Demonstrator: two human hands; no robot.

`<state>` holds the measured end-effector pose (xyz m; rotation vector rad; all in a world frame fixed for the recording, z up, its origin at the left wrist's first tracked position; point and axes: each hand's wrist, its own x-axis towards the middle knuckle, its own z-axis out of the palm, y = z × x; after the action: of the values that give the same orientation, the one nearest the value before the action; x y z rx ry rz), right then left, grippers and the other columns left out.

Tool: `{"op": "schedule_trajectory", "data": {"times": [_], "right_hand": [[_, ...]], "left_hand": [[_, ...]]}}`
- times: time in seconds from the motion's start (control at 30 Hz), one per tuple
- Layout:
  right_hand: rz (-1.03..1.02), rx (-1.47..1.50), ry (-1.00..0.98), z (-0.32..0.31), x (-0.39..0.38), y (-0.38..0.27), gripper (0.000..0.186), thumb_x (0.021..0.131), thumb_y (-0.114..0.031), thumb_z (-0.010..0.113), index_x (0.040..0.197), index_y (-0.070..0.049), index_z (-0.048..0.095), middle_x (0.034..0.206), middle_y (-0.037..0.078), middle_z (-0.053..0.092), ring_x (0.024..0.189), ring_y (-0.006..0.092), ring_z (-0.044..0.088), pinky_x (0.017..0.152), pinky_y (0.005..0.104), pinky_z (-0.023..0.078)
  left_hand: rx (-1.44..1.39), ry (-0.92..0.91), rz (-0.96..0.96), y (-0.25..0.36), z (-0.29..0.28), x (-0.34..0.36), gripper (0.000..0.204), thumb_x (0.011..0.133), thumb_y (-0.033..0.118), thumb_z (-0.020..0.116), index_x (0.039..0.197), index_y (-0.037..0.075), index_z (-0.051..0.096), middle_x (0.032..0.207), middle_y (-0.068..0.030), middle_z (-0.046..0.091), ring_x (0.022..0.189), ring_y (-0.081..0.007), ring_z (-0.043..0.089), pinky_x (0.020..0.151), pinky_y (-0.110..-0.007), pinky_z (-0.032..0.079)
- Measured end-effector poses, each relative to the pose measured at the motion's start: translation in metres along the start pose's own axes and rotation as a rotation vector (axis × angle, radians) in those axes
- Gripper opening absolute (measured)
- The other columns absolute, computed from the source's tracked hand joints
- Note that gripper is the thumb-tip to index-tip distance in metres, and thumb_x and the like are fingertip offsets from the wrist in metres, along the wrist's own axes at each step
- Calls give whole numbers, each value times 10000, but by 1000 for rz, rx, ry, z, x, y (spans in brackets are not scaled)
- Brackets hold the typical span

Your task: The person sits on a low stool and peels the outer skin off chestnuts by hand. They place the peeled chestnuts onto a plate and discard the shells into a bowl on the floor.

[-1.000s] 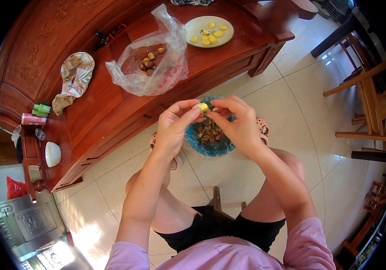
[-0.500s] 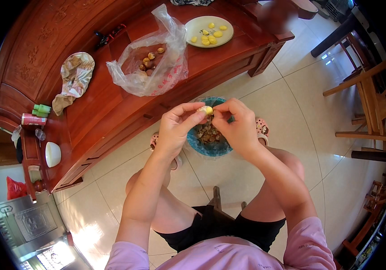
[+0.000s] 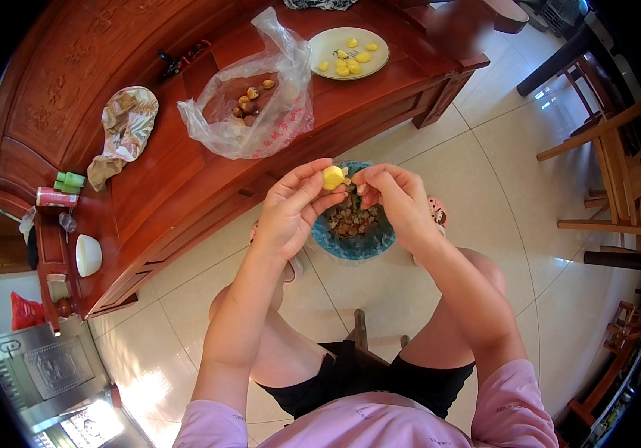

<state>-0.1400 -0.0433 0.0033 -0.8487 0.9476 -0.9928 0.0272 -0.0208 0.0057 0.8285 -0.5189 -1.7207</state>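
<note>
The single head-worn fisheye camera looked steeply down from close above the person's lap. It faced the pale tiled floor (image 3: 499,187) and the long reddish wooden table (image 3: 148,179), edges bending toward the rim.

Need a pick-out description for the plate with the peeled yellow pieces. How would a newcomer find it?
Start at the long red-brown wooden table across the top of the head view. Follow it to its far right end, past the clear plastic bag of brown nuts. The pale round plate there is the only dish holding loose yellow pieces.

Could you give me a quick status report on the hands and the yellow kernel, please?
Left hand pinching yellow kernel. Right hand picking at it. Blue bin of shells directly below. Nothing in the way.
</note>
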Motion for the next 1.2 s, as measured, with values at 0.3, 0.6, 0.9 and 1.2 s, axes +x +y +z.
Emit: {"op": "schedule_trajectory", "data": {"times": [0.3,0.6,0.9,1.2], "right_hand": [[-43,-123,7,0,1,9,229,830,-221,599,834,8,591,702,-1,563,585,51,482,534,182,404],[54,-201,28,0,-1,6,168,812,-168,596,809,0,580,699,1,566,600,44,493,529,189,409],[1,-202,-18,0,-2,9,184,788,-108,600,915,25,607,787,27,621,680,64,557,559,207,453],[2,-298,-15,0,-3,3,205,791,-128,624,912,37,622,752,30,625,640,51,538,541,190,432]], "left_hand": [[214,8,78,-6,3,-1,232,854,64,533,1073,-15,535,1010,-97,587,888,-180,589,810,-280,487],[19,18,-21,-2,0,0,229,874,91,500,1079,-10,521,1006,-107,581,888,-193,591,800,-297,501],[162,70,73,-8,-4,3,234,878,131,517,1074,3,530,1009,-74,589,843,-127,575,717,-248,482],[471,64,209,-11,5,0,225,847,85,555,1049,-13,535,986,-90,600,865,-138,579,756,-272,489]]}}
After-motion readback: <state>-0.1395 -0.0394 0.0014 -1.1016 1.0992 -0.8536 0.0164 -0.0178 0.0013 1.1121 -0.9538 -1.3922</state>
